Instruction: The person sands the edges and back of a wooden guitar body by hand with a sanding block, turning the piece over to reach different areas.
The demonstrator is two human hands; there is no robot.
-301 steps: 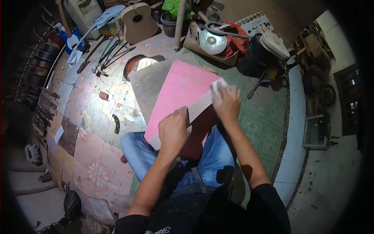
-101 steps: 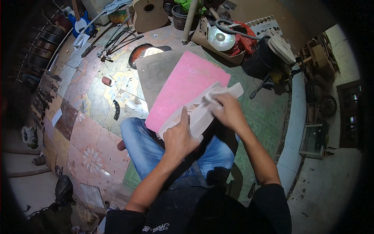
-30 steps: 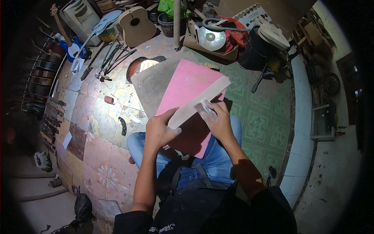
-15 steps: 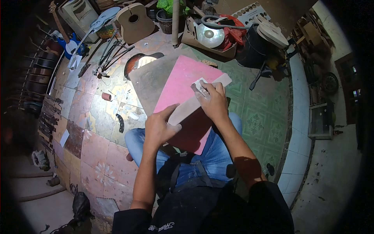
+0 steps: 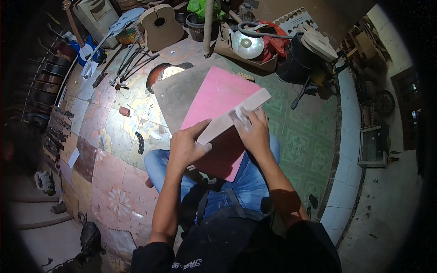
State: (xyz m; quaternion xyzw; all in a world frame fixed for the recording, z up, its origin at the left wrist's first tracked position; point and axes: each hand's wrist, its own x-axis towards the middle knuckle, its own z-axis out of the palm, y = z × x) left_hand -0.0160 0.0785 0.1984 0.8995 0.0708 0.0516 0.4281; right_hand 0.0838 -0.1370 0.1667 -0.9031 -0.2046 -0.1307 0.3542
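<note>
A pale, flat wooden piece (image 5: 218, 129) lies slantwise over a pink board (image 5: 218, 91) above my lap. My left hand (image 5: 185, 144) grips its near end, thumb on one side and fingers on the other. My right hand (image 5: 253, 131) is closed around a small whitish folded piece (image 5: 238, 113), which looks like sandpaper, pressed against the wood's upper face. Motion blurs this piece and the fingertips. Partly under the pink board is a grey board (image 5: 175, 98).
Beyond the boards sits a sunburst guitar body (image 5: 157, 75). A natural guitar body (image 5: 161, 29), a cardboard box (image 5: 223, 48) and a black bucket (image 5: 291, 61) stand farther back. On the left floor are a reddish cylinder (image 5: 124, 111) and a black curved strip (image 5: 139, 143).
My right hand has slid the folded piece down along the wood, a little nearer to me. My left hand keeps its grip at the near end.
</note>
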